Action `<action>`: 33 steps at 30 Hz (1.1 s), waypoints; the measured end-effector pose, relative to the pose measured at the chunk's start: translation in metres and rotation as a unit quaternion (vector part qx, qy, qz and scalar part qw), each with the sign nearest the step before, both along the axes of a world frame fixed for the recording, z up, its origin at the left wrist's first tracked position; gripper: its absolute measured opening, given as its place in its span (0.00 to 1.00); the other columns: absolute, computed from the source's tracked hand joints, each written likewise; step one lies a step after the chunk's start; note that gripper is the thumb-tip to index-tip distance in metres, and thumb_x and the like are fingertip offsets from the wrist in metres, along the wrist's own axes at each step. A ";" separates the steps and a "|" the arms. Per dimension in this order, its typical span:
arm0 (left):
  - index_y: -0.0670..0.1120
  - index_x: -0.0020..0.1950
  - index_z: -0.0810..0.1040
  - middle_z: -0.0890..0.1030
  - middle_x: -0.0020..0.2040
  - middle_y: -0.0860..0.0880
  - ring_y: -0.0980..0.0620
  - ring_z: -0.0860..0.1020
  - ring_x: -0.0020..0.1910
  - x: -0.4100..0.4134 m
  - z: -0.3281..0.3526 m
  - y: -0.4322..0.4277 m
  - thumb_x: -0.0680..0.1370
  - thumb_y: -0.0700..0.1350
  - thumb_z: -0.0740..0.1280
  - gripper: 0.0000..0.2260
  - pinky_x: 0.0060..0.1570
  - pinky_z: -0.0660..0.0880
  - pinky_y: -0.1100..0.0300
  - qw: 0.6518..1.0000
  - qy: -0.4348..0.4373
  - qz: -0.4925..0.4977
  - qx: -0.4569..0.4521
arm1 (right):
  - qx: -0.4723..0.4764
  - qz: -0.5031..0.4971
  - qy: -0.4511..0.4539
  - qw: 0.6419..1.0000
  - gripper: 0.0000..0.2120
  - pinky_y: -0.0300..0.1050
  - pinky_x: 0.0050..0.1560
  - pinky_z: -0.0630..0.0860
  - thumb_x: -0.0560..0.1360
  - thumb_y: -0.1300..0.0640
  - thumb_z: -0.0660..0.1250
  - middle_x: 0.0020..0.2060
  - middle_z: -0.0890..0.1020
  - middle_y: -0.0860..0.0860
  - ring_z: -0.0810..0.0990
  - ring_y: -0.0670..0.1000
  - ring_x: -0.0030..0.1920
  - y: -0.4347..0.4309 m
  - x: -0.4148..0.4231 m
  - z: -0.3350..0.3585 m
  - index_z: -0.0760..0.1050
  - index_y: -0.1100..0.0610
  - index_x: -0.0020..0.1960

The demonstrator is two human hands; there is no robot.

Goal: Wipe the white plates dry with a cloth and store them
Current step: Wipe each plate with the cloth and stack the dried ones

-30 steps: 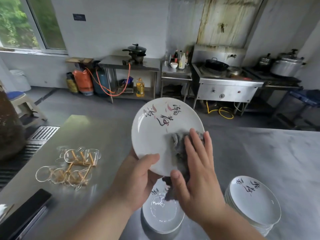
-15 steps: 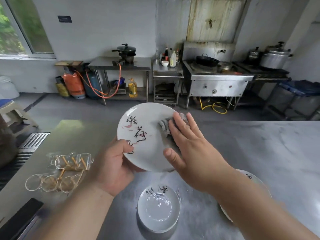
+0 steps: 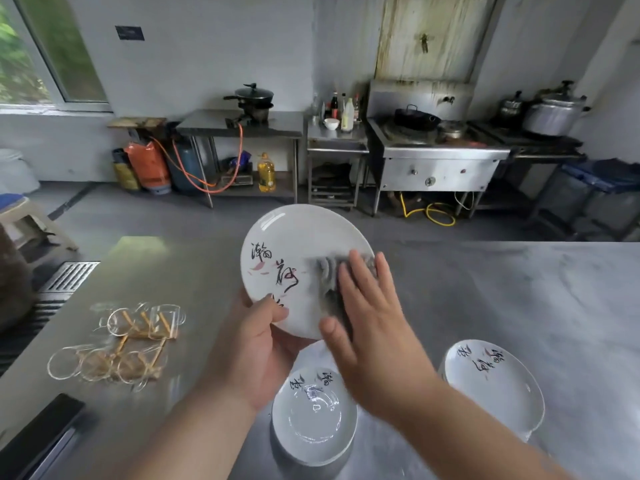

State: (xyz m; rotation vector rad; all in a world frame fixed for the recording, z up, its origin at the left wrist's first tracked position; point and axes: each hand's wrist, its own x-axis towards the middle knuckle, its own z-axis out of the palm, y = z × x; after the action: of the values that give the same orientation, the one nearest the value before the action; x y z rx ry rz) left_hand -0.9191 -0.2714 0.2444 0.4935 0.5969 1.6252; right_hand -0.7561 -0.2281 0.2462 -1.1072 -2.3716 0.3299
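Above the surface point(image 3: 485, 289), the white plate point(image 3: 294, 244) is pinched at its rim by the left grip point(image 3: 256, 355); right of it, a grey cloth point(image 3: 329, 275) is pressed flat by the spread right grip point(image 3: 367, 327). Brittle, likely slick: best held by the rim

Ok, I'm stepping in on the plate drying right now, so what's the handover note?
Left hand grips a plate by its lower rim, above the table. Right hand, fingers straight, presses the cloth on the plate's right side. A second plate lies on the table below the hands; a stack sits at right. Wipe under way; to do: finish it, store the plate. Which others are dry, I cannot tell.
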 end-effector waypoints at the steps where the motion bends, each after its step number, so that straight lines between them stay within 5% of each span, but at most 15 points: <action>1: 0.39 0.71 0.78 0.80 0.67 0.33 0.35 0.82 0.63 0.003 -0.002 0.000 0.69 0.34 0.64 0.28 0.51 0.83 0.45 1.000 -0.001 -0.002 -0.005 | 0.000 -0.003 0.032 0.999 0.48 0.40 0.81 0.37 0.79 0.24 0.40 0.85 0.46 0.48 0.32 0.52 0.83 -0.015 -0.002 -0.011 0.55 0.59 0.84; 4: 0.39 0.72 0.77 0.81 0.66 0.34 0.36 0.85 0.56 0.008 -0.002 -0.004 0.70 0.35 0.63 0.29 0.44 0.84 0.47 0.999 -0.025 -0.033 -0.011 | -0.005 -0.006 0.102 0.995 0.44 0.43 0.82 0.41 0.82 0.28 0.46 0.85 0.52 0.52 0.37 0.56 0.84 -0.028 -0.002 -0.023 0.58 0.62 0.83; 9: 0.41 0.70 0.80 0.80 0.69 0.37 0.38 0.79 0.68 -0.018 0.018 -0.001 0.78 0.42 0.57 0.24 0.62 0.81 0.42 0.997 -0.006 -0.074 -0.005 | 0.049 0.061 0.058 0.995 0.45 0.49 0.82 0.50 0.81 0.27 0.47 0.83 0.58 0.52 0.42 0.56 0.85 0.028 0.024 0.017 0.64 0.63 0.81; 12: 0.43 0.59 0.88 0.83 0.65 0.36 0.36 0.83 0.62 -0.020 0.015 -0.001 0.73 0.41 0.60 0.21 0.49 0.84 0.41 0.996 0.013 -0.063 -0.058 | 0.048 0.084 0.009 0.995 0.45 0.55 0.82 0.54 0.80 0.26 0.46 0.84 0.57 0.49 0.41 0.54 0.85 0.048 0.032 0.033 0.63 0.60 0.82; 16: 0.40 0.59 0.87 0.85 0.58 0.35 0.37 0.86 0.53 -0.006 0.005 0.003 0.70 0.39 0.62 0.21 0.43 0.85 0.44 0.996 -0.008 0.001 -0.086 | -0.001 0.023 0.031 0.999 0.48 0.55 0.83 0.47 0.79 0.26 0.38 0.85 0.48 0.50 0.34 0.55 0.83 0.006 0.016 0.008 0.58 0.61 0.83; 20: 0.38 0.68 0.80 0.83 0.61 0.33 0.35 0.85 0.57 0.010 -0.013 0.001 0.69 0.38 0.62 0.27 0.48 0.84 0.45 0.992 -0.027 0.027 -0.118 | -0.043 -0.002 0.042 0.998 0.48 0.48 0.83 0.41 0.78 0.25 0.39 0.84 0.45 0.51 0.33 0.56 0.83 -0.058 -0.007 -0.033 0.54 0.59 0.83; 23: 0.40 0.66 0.82 0.84 0.59 0.33 0.34 0.86 0.55 0.009 -0.018 -0.002 0.69 0.35 0.63 0.26 0.44 0.84 0.45 0.995 -0.012 0.032 -0.097 | -0.068 -0.020 0.004 0.998 0.51 0.47 0.83 0.37 0.76 0.23 0.33 0.84 0.38 0.46 0.25 0.51 0.80 -0.032 0.000 -0.021 0.50 0.57 0.85; 26: 0.44 0.69 0.80 0.81 0.65 0.32 0.31 0.81 0.63 0.006 -0.015 -0.004 0.73 0.34 0.59 0.25 0.53 0.81 0.37 0.998 -0.006 0.037 -0.051 | -0.061 -0.034 0.011 0.998 0.46 0.41 0.81 0.36 0.77 0.27 0.38 0.83 0.37 0.43 0.25 0.49 0.80 0.002 0.012 -0.001 0.50 0.55 0.85; 30: 0.41 0.70 0.78 0.82 0.63 0.32 0.34 0.84 0.58 0.011 -0.011 -0.003 0.71 0.35 0.61 0.27 0.47 0.83 0.43 0.996 -0.012 0.052 -0.070 | -0.049 -0.013 0.048 0.998 0.47 0.51 0.82 0.49 0.79 0.25 0.41 0.85 0.46 0.46 0.33 0.52 0.83 -0.022 0.001 -0.022 0.57 0.58 0.84; 33: 0.37 0.73 0.73 0.80 0.64 0.29 0.33 0.84 0.59 0.010 -0.015 -0.007 0.69 0.34 0.61 0.30 0.46 0.83 0.44 0.994 0.007 0.055 -0.091 | 0.035 0.034 0.014 0.999 0.38 0.58 0.79 0.62 0.82 0.33 0.60 0.80 0.67 0.56 0.57 0.65 0.82 -0.044 0.002 -0.039 0.70 0.63 0.77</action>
State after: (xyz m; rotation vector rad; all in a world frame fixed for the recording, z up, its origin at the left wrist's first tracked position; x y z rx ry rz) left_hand -0.9095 -0.2784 0.2297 0.3432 0.7868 1.6542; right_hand -0.7544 -0.2717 0.2072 -0.9873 -2.3815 0.2819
